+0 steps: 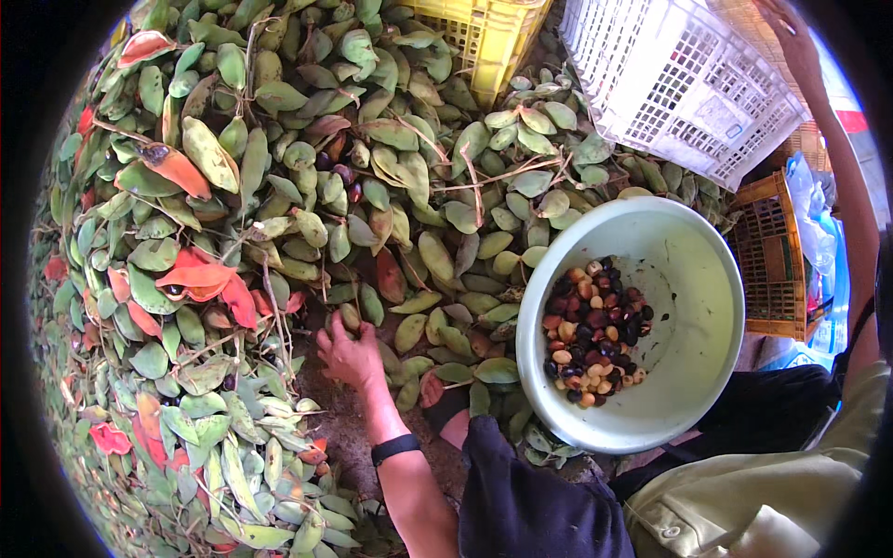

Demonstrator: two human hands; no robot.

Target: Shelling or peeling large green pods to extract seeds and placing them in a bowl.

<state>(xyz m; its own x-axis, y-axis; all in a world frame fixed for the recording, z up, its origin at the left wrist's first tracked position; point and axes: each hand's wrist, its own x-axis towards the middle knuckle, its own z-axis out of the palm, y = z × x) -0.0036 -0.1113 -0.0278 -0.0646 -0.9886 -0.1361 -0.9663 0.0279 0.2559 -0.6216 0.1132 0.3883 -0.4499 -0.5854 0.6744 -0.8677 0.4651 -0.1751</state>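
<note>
My left hand point(352, 355), with a dark band at its wrist, reaches down to the brown ground at the edge of a heap of green seed pods point(302, 219). Its fingers are closed around a small green pod point(350, 316), which shows between thumb and forefinger. Far off at the upper right rim is my right hand point(787, 20), its arm stretched up beside the crates. The picture's edge cuts off part of it, so what its fingers do is unclear. Close to my knee stands a pale green basin point(688, 349) holding dark, reddish and tan seeds point(595, 335).
Split red pods point(200, 279) and twigs point(474, 186) lie among the heap on the left. A yellow crate point(488, 42), a tilted white crate point(688, 93) and an orange crate point(770, 256) stand beyond the basin. Blue and clear plastic bags point(823, 232) are at the right.
</note>
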